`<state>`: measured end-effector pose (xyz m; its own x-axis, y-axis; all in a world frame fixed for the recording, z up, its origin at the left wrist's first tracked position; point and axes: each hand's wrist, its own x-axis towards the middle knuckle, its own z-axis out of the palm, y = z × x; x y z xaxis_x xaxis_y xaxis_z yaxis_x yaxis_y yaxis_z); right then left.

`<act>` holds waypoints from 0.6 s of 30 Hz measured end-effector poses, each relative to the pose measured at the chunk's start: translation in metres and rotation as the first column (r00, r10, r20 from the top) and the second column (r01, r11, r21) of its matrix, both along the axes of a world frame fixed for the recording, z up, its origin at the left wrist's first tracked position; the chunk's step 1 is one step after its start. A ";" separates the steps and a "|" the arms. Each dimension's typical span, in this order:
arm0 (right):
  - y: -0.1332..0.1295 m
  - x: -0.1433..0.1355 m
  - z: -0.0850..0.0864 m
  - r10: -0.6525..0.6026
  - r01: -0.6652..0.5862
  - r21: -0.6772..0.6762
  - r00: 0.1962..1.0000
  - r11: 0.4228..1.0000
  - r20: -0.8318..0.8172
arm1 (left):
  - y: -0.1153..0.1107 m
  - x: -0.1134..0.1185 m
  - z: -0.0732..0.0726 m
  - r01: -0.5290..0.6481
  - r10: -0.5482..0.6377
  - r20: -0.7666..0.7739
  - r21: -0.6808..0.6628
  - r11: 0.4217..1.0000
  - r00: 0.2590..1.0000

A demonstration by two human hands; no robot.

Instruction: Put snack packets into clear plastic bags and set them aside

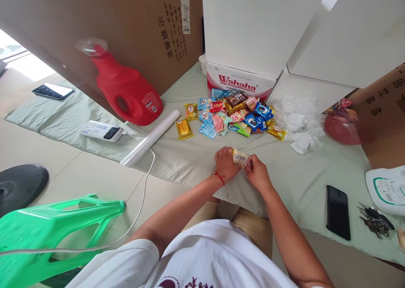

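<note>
Yellowish packet [239,157], clear wrapper [245,163], grey printing [241,157], held by left grip [226,164] and right grip [257,172]

Left of the grip: 1 red jug [133,91] beside a brown carton [133,22]. Farther left: 1 white device [98,130] with a cable [148,174] plugged in, 1 shiny phone [53,91] lying flat. Left and nearer than the grip: 1 green stool [34,229]. Beyond the grip: 1 Wahaha carton [240,81] under a white box [247,26]. Right of the grip: 1 black phone [338,212], keys [376,221] just beside it, 1 white bottle [387,191] past them.
</note>
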<state>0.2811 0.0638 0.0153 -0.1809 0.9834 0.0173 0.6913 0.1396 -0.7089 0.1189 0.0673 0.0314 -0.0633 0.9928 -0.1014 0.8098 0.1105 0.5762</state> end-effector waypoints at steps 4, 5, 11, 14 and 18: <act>-0.011 -0.023 -0.001 -0.115 0.049 -0.174 0.911 0.984 -0.395 | -0.008 0.004 0.001 0.112 -0.096 -0.119 0.140 0.984 0.988; -0.014 -0.028 -0.002 -0.162 0.042 -0.235 0.837 0.971 -0.522 | -0.009 0.004 0.001 0.160 -0.132 -0.154 0.182 0.970 0.979; -0.025 -0.035 -0.004 -0.468 -0.012 -0.501 0.338 0.865 -0.816 | -0.025 -0.003 -0.015 0.448 -0.487 0.010 0.376 0.811 0.873; -0.026 -0.037 -0.004 -0.501 0.011 -0.515 0.256 0.857 -0.827 | -0.036 -0.006 -0.018 0.427 -0.592 0.312 0.459 0.779 0.743; -0.028 -0.041 -0.005 -0.469 0.038 -0.476 0.252 0.879 -0.846 | -0.042 -0.012 -0.007 0.106 -0.357 0.732 0.367 0.924 0.580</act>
